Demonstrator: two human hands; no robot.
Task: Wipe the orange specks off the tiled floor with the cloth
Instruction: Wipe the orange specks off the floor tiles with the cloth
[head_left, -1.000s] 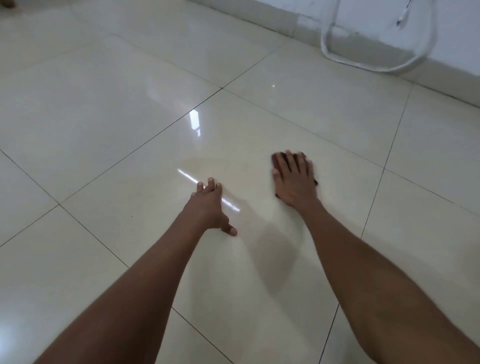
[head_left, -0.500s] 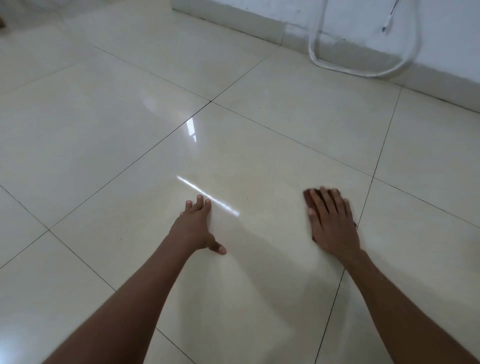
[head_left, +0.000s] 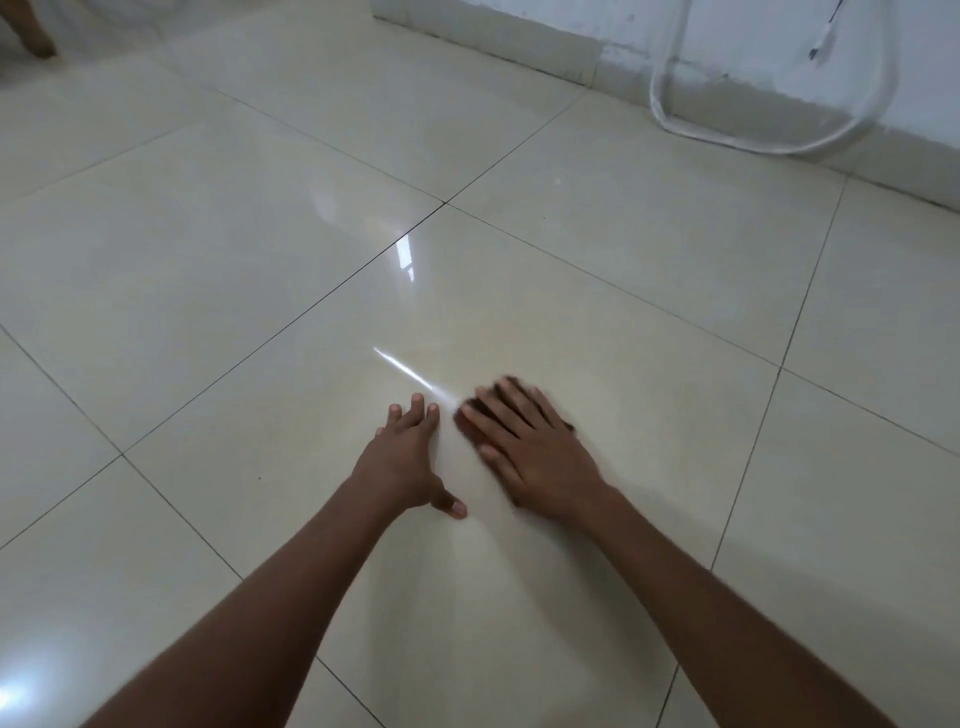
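My right hand (head_left: 535, 452) lies flat with straight fingers on a dark cloth (head_left: 470, 415), pressing it onto the glossy cream tiled floor (head_left: 597, 338). Only the cloth's dark edges show around my fingers and beside my knuckles; the hand is motion-blurred. Just to its left, my left hand (head_left: 408, 460) rests palm-down on the same tile with fingers spread and thumb out, holding nothing. A few tiny dark specks dot the tiles; I cannot make out any orange specks.
A white wall with a skirting (head_left: 519, 52) runs along the back. A clear hose loop (head_left: 769, 119) hangs against it at the upper right. A wooden furniture leg (head_left: 31, 36) stands at the far left corner. Dark grout lines cross the floor.
My right hand has slid the cloth leftward across the tile, from near the right grout line to right beside my left hand. The left hand stays planted.
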